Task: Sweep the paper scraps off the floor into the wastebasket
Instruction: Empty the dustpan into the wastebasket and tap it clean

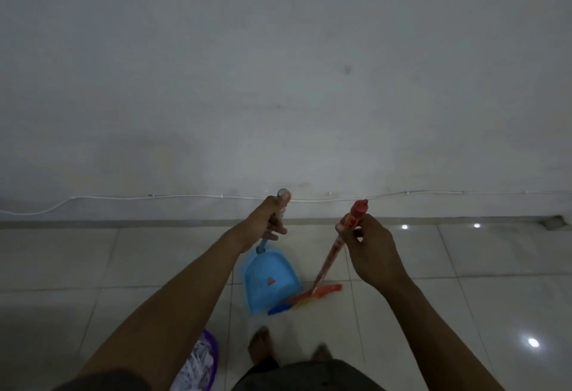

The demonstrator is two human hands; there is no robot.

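- A white cable (185,197) runs along the grey wall (278,65) just above the floor line, sagging at its far left end.
- At the near left, a purple wastebasket (210,356) sits on the tiled floor (93,260), mostly hidden behind the left forearm; white crumpled paper scraps (198,359) show inside it.
- The left hand (269,223) is wrapped around the top of the dustpan's long handle, fingers curled shut on it, the pale handle cap showing above the fist.
- The blue dustpan (269,282) hangs below that hand, its pan at floor level, its open mouth facing near; whether it touches the tiles cannot be told. A small red mark shows on the pan. The pan looks slightly blurred.
- Near the bottom centre, two bare feet (261,345) stand on the tiles, just right of the wastebasket and nearer than the dustpan.
- The broom (328,263) has a red patterned stick slanting down and to the left from the right hand; its head, with red, yellow and blue bristles, lies just beside the dustpan's mouth at the near right edge.
- The right hand (368,251) grips the upper part of the broom stick, fingers and thumb closed around it, the red tip poking out above.
- On the right, the glossy tiles carry a few bright ceiling-light reflections (533,342).
- No loose scraps can be made out on the floor around the broom head in this dim picture.
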